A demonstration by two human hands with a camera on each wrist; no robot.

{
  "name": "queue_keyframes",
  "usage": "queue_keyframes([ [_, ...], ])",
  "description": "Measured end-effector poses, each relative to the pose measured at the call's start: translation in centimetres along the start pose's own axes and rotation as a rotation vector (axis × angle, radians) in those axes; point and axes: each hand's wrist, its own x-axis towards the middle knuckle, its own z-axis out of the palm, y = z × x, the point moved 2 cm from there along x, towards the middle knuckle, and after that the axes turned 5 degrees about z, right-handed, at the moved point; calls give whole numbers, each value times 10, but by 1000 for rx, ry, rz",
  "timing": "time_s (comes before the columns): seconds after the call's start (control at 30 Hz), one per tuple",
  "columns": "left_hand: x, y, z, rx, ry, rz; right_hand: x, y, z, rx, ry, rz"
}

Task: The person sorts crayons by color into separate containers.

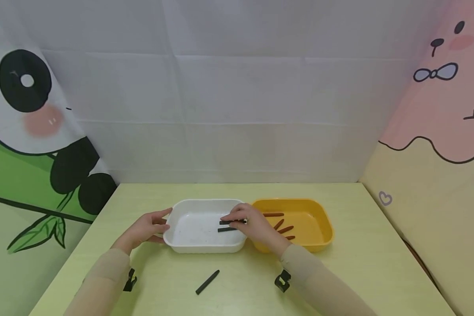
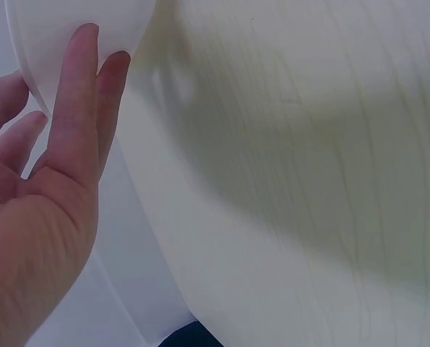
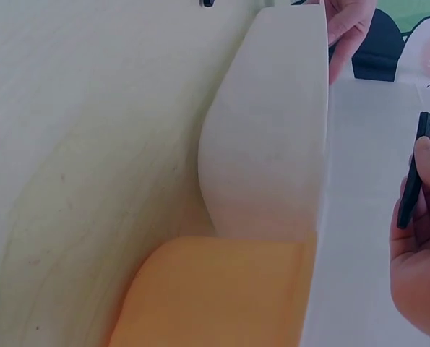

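Note:
My right hand [image 1: 256,226] pinches a black crayon [image 3: 413,177] between thumb and fingers, above the right side of a white tray [image 1: 193,248]. Just below it in the head view, another black crayon [image 1: 226,229] lies in the tray, partly hidden by the hand. At the tray's left end, my left hand [image 1: 146,229] touches the rim and outer wall with extended fingers [image 2: 76,108]. On the table in front of the tray lies a third black crayon [image 1: 207,282].
A yellow tray [image 1: 324,232] stands right beside the white one, with several reddish-brown crayons [image 1: 286,229] in it. Both trays are on a pale yellow table [image 1: 174,285]. A white cloth backdrop [image 1: 237,145] hangs behind the table, with cartoon-printed cloths at both sides.

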Motion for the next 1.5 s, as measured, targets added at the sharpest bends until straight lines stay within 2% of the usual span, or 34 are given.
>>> queue_keyframes([
  [0.13, -1, 2, 0, 1, -2, 2, 6, 0, 0, -11, 16, 10],
  [0.4, -1, 2, 2, 0, -3, -1, 15, 1, 5, -69, 34, -28],
  [0.87, 0, 0, 1, 0, -5, -4, 25, 10, 18, -105, 30, 27],
  [1.1, 0, 0, 0, 3, -1, -7, 28, 14, 24, -120, 22, 28],
  [1.5, 1, -1, -1, 14, -7, -15, 33, 17, 30, -129, -51, 146],
])
